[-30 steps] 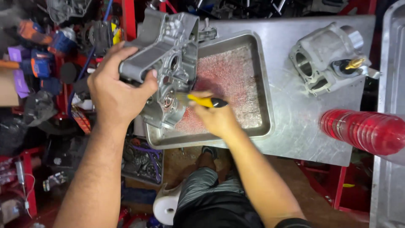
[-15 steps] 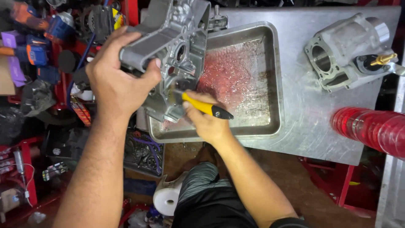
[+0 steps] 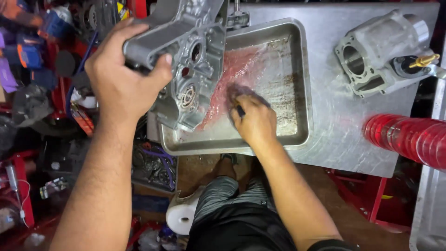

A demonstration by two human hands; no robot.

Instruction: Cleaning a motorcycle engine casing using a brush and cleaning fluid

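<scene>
Head view, looking down on a metal counter (image 3: 344, 139). The left hand (image 3: 123, 88) has its grip closed around the upper edge of one grey cast engine case (image 3: 186, 60), thumb across the front and fingers wrapped behind; the case is held tilted, its lower end over the left rim of the tray. One shallow steel tray (image 3: 297, 83) lies on the counter, its floor wet with a reddish liquid film (image 3: 234, 74). The right hand (image 3: 254, 120) is inside the tray, fingers curled shut on a small dark-handled tool (image 3: 240, 110); the tool's working end is blurred and hidden by the fingers, so its kind cannot be told. Case and right hand are near each other but apart. To the right of the tray, well clear of both hands, stands one grey engine cylinder (image 3: 376, 56) with a brass-coloured fitting (image 3: 423, 60) on its side. One ribbed red translucent container (image 3: 409, 139) lies at the counter's right edge. Left of the counter, cluttered tools and parts (image 3: 37, 60) crowd the space behind the left forearm. Below, one white paper roll (image 3: 183, 216) sits beside the person's knees
</scene>
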